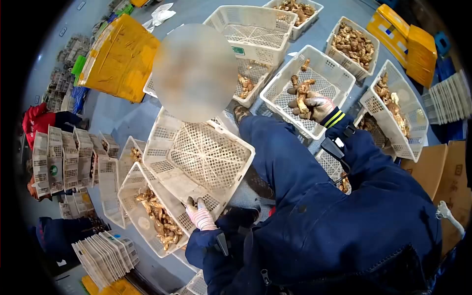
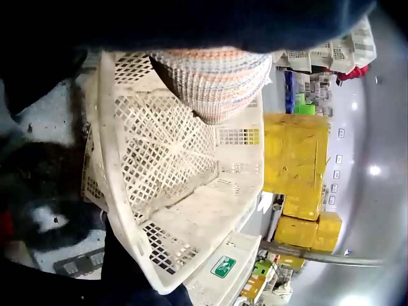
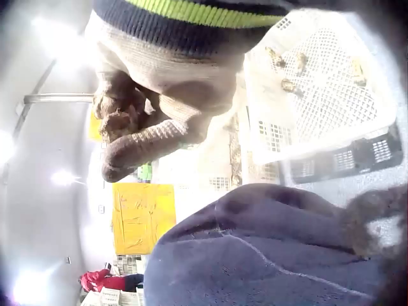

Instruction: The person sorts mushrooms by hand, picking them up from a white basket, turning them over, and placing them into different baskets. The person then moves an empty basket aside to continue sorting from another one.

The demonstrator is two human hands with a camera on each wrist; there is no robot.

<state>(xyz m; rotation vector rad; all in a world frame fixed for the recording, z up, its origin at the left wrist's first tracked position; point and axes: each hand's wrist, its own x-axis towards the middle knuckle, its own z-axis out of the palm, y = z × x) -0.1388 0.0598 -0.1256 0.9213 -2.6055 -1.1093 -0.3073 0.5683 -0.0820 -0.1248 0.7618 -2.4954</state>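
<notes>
My left hand (image 1: 200,216), in a striped knit glove, grips the near rim of a white basket (image 1: 209,152) with nothing in it. In the left wrist view the glove (image 2: 213,83) covers part of the basket (image 2: 169,150); its fingertips are hidden. My right hand (image 1: 318,105), gloved with dark fingertips, holds several brown mushrooms (image 1: 302,96) over another white basket (image 1: 339,71). Up close in the right wrist view, the right hand (image 3: 166,95) has its fingers curled round mushrooms (image 3: 118,121). A few mushrooms (image 3: 290,85) lie in a basket in that view.
Mushroom-filled baskets stand at the lower left (image 1: 124,189), upper right (image 1: 376,45) and far right (image 1: 418,125). Stacked baskets (image 1: 246,22) stand beyond my legs. A yellow taped box (image 1: 123,56) is at the upper left, cardboard (image 1: 427,164) at the right. Someone in red (image 1: 35,120) is at far left.
</notes>
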